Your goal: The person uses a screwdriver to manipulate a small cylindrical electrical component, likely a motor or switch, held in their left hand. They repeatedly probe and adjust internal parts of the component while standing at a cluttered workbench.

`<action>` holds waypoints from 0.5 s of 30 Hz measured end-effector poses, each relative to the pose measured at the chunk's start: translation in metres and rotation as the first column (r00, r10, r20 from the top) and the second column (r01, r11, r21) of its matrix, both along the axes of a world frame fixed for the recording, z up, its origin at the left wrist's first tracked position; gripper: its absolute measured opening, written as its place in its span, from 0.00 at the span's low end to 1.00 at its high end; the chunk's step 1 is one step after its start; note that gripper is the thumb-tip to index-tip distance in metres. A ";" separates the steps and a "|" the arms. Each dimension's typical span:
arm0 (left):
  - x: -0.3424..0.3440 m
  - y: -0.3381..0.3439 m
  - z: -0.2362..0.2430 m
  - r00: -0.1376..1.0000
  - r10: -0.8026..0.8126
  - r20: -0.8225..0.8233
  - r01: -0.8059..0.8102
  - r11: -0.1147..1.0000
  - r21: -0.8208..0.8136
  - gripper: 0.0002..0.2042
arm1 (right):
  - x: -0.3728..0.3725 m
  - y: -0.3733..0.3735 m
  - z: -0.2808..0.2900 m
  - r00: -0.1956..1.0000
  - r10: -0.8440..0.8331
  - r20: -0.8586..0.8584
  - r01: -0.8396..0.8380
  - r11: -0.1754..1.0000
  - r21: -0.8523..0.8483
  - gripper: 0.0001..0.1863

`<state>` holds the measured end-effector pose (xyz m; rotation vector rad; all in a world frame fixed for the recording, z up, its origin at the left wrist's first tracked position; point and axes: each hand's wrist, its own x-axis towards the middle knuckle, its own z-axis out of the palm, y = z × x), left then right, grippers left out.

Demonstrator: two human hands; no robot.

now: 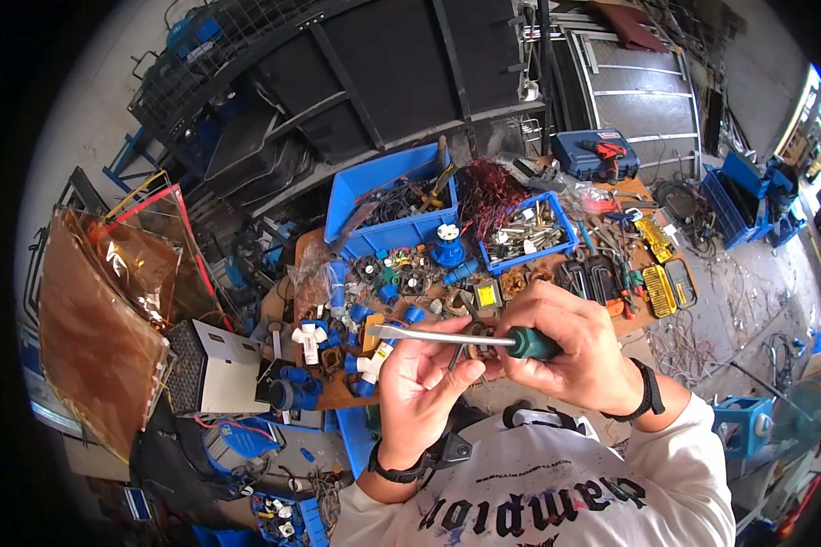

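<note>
My right hand (pixel 570 342) grips the dark green handle of a flat-blade screwdriver (pixel 429 335). The long metal shaft points left, passing in front of my left hand (pixel 415 387). Between the fingers of that left hand is a small dark metal part (pixel 474 352), pinched against the thumb. The screwdriver and my fingers cover much of the part, so its kind cannot be made out. Both hands are close together above the near edge of the wooden workbench (pixel 333 394).
Behind my hands stand a large blue crate (pixel 397 239) of wires and a blue tray (pixel 529 260) of metal fittings. A red drill (pixel 605 157) rests on a blue case (pixel 575 146). Pliers and a yellow bit holder (pixel 659 290) lie right; white pipe fittings (pixel 310 339) lie left.
</note>
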<state>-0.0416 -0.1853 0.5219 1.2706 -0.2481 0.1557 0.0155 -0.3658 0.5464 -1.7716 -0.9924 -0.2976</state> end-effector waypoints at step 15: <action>-0.001 0.003 -0.003 0.999 -0.019 -0.046 0.012 0.990 -0.143 0.18 | 0.000 0.004 -0.008 0.984 0.061 -0.170 -0.039 0.991 0.130 0.09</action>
